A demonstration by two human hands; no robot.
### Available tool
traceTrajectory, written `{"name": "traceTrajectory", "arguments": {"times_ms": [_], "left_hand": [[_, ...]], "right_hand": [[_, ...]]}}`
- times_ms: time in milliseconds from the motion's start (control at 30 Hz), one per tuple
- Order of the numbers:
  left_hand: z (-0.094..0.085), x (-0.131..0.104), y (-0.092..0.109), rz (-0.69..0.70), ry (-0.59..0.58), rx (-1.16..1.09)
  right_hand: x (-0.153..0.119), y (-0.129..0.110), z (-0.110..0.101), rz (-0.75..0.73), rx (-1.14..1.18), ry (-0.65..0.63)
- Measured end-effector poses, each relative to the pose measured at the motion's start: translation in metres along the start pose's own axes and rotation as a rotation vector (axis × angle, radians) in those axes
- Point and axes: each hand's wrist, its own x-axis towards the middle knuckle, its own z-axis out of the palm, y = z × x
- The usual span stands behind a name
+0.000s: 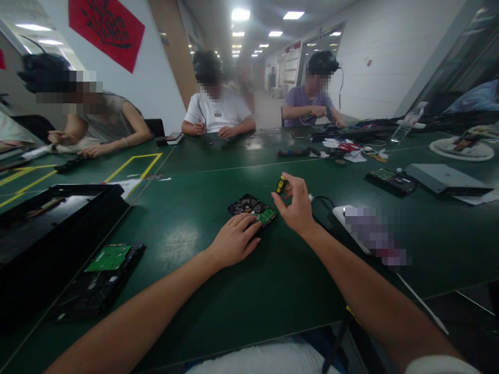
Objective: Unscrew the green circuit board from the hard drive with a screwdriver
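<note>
A hard drive point(246, 203) with a green circuit board lies on the table in front of me. My left hand point(237, 234) rests over its near edge, fingers on the board side and thumb apart, holding it against the table. Just right of the drive, my right hand point(297, 202) is raised, thumb and fingers closed around a screwdriver point(280, 185) with a short yellow and black handle. The shaft and tip of the screwdriver cannot be made out behind the fingers.
Another hard drive point(107, 259) lies at left by a large black casing point(50, 218). At right are a white power strip point(351, 226) with a cable, a third drive point(392, 181), a grey metal box point(448, 179) and a bottle point(409, 123). Several people sit across the green table point(187, 306).
</note>
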Motion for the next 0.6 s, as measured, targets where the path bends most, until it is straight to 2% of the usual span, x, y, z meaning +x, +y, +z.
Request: {"name": "traceTrajectory", "arguments": {"times_ms": [600], "left_hand": [[0.0011,-0.0001,-0.0007,-0.005,-0.006,0.0]], "right_hand": [[-0.0004,0.0001,0.0031,-0.012,0.051,-0.003]]}}
